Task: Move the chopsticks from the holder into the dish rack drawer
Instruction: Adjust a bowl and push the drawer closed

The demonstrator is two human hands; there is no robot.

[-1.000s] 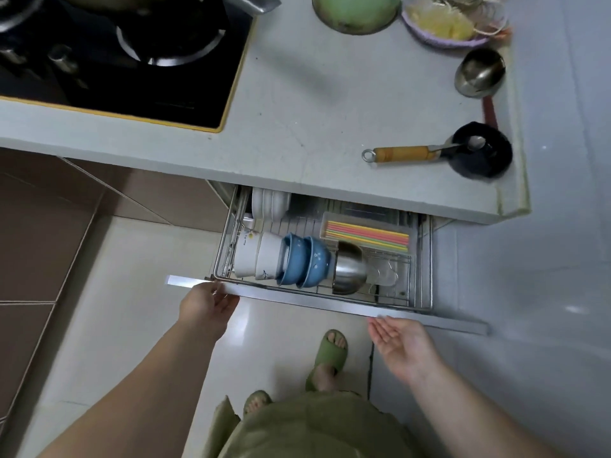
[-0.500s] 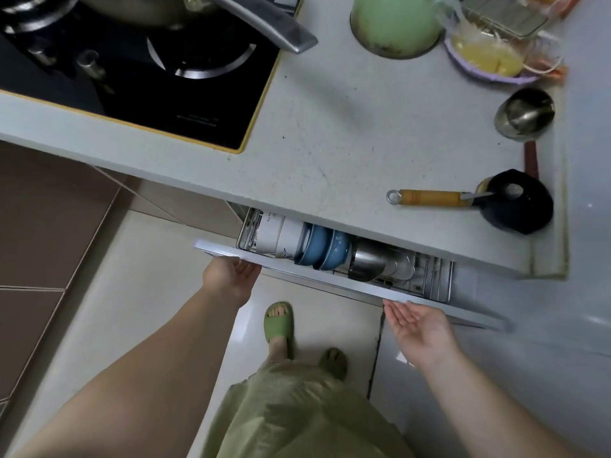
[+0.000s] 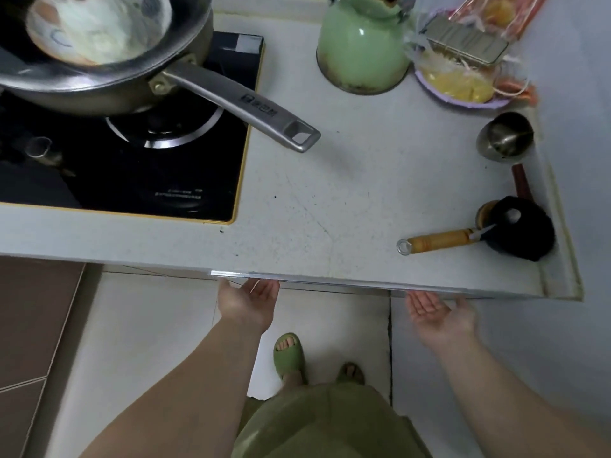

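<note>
Metal is seen as a thin strip along the underside of the counter edge: only this front rail of the dish rack drawer (image 3: pixel 330 281) shows in the lower middle of the frame, and nothing inside the drawer can be seen. The chopsticks are not visible anywhere in the view, so their place cannot be told. The left hand (image 3: pixel 248 304) is held open, palm turned up, with its fingers touching the rail near the left end. The right hand (image 3: pixel 438 315) is also spread open with the palm up, just under the rail near its right part; nothing is gripped by either hand. On the grey counter (image 3: pixel 330 193), in the upper left of the frame, a steel pan (image 3: pixel 109 74) is placed on the black stove (image 3: pixel 132 166), and a pale bowl (image 3: pixel 99 28) is held inside the pan. A green kettle (image 3: pixel 362 49) stands at the upper middle. At the upper right, a purple plate (image 3: pixel 459 99) is filled with yellow food, with a metal grater laid over it. A small steel cup (image 3: pixel 506 135) lies tilted at the right edge, and lower right a wooden-handled tool (image 3: pixel 436 241) rests beside a black round object (image 3: pixel 520 229).
</note>
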